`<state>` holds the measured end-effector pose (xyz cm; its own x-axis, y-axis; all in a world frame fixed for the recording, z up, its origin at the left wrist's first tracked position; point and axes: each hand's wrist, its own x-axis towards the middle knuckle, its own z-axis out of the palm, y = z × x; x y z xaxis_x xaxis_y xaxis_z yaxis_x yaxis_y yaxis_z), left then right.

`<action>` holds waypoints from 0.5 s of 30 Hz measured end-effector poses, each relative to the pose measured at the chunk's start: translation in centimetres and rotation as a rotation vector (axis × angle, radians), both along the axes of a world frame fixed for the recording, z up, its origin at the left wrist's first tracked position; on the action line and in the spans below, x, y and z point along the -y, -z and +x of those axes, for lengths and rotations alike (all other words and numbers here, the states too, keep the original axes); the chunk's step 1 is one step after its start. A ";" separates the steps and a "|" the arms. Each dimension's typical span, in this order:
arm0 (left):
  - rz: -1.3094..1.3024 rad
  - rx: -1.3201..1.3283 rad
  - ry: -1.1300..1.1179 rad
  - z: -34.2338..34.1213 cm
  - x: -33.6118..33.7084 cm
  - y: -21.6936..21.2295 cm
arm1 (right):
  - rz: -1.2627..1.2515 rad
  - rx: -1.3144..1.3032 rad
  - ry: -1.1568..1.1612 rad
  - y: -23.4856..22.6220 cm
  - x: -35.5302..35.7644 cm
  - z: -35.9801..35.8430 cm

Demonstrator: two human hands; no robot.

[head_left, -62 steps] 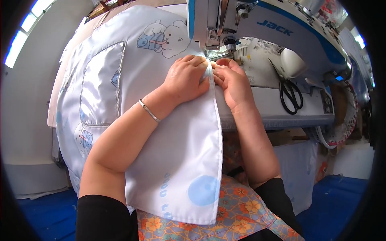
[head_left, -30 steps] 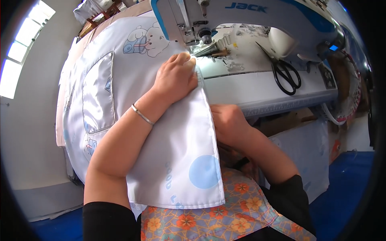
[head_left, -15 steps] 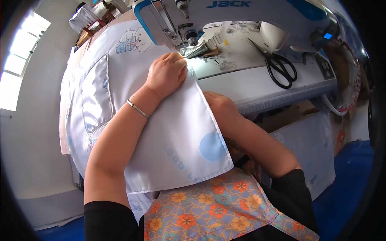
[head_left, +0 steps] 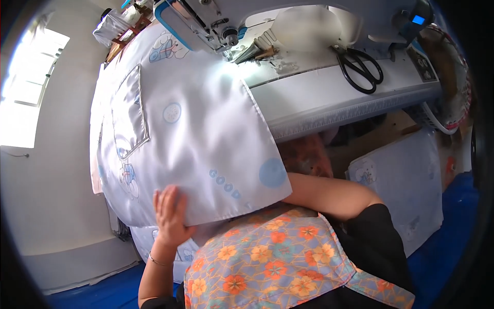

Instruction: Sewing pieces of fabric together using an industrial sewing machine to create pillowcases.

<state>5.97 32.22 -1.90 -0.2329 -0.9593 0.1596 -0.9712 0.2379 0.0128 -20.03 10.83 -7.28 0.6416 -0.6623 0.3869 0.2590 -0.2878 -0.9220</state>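
A white satin fabric (head_left: pixel 206 134) with blue cartoon prints and a sewn pocket (head_left: pixel 128 110) lies over the sewing table and hangs down toward my lap. My left hand (head_left: pixel 170 213) holds its lower edge at the bottom left, fingers spread on top of the cloth. My right forearm (head_left: pixel 329 193) reaches in under the hanging fabric, and the cloth hides my right hand. The fabric's top edge lies by the needle area of the blue and white sewing machine (head_left: pixel 216 23).
Black scissors (head_left: pixel 360 64) lie on the white table (head_left: pixel 339 100) to the right of the machine. More white printed fabric (head_left: pixel 401 180) hangs at the lower right. A bright window (head_left: pixel 31 87) is at the left, with blue floor below.
My left hand has slid from the top of the fabric near the needle down to its lower edge. My right hand left the needle area and went under the cloth. The view tipped downward.
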 end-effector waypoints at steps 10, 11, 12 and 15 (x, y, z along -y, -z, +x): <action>0.313 0.077 -0.205 5.0 4.1 -3.5 | -0.415 -0.127 -0.106 -0.3 -1.5 -2.1; 0.445 0.022 -0.167 4.4 4.9 -6.0 | -0.463 -0.084 -0.065 0.4 -1.7 -2.2; 0.579 -0.034 -0.135 3.9 5.6 -8.0 | -0.462 -0.085 -0.061 0.2 -1.9 -2.4; 0.388 -0.299 0.134 2.4 10.9 -10.4 | -0.314 -0.054 -0.059 -1.0 -2.7 -2.3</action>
